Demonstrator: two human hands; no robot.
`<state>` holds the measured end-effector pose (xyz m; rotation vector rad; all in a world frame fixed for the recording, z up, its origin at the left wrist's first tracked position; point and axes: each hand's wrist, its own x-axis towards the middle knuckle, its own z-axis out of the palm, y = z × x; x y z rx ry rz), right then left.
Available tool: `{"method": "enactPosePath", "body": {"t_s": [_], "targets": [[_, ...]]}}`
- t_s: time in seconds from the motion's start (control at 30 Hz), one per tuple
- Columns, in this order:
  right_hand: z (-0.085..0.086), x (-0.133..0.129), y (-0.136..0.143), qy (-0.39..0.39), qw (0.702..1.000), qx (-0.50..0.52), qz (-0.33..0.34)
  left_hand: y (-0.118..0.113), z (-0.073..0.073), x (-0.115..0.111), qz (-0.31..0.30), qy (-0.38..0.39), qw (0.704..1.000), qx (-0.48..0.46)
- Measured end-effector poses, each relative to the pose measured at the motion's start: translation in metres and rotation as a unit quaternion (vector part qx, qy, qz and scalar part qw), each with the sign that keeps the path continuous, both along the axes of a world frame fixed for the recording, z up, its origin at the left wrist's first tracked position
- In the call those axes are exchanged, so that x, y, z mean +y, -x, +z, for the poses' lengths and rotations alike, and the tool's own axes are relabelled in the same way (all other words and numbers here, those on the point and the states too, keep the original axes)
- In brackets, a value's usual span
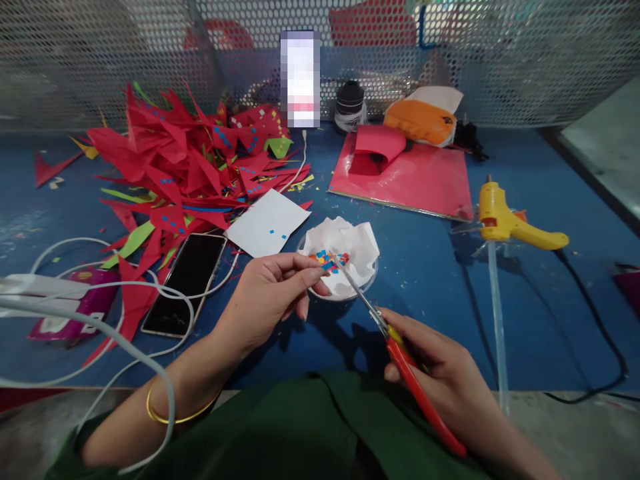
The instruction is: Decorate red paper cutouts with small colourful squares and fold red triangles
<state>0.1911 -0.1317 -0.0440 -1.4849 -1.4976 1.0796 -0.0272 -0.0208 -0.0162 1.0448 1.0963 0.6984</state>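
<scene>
My left hand (pixel 273 293) is closed in a pinch on a small blue strip (pixel 327 265) over a round dish lined with crumpled white paper (pixel 363 257). Tiny blue, red and orange pieces (pixel 325 255) lie in the paper. My right hand (pixel 435 363) is wrapped around red-handled pliers or cutters (pixel 413 387), whose long thin metal tips reach up and left to the blue strip. Whether the tips touch the strip cannot be made out. Behind my left hand lies a white square sheet (pixel 265 223) with two blue bits on it.
Cut red paper (pixel 190 153) is heaped at the back left. A dark phone (pixel 187 283) and white cables lie at the left. A red sheet stack (pixel 425 180) is behind the dish. The yellow glue gun (pixel 525 230) stands at the right, its black cord trailing. A lit phone leans on the mesh.
</scene>
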Motion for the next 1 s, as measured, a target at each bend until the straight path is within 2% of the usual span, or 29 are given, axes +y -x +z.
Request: {"method": "enactPosePath", "body": {"t_s": [0.17, 0.43, 0.6, 1.0], "targets": [[0.0050, -0.0011, 0.0005, 0.012, 1.000, 0.023, -0.002, 0.0005, 0.0011, 0.0003, 0.015, -0.009, 1.000, 0.002], [0.0092, -0.0005, 0.0008, 0.029, 1.000, 0.005, 0.003, 0.0005, 0.0017, -0.0006, 0.028, -0.002, 0.999, 0.018], [0.0087, 0.0004, 0.0027, 0.017, 1.000, -0.009, 0.019, -0.0003, 0.0015, -0.0012, 0.010, 0.000, 1.000, 0.027], [0.0018, -0.0034, 0.0017, 0.048, 0.997, -0.005, 0.060, -0.0002, 0.0001, -0.0012, -0.008, 0.001, 1.000, 0.025]]}}
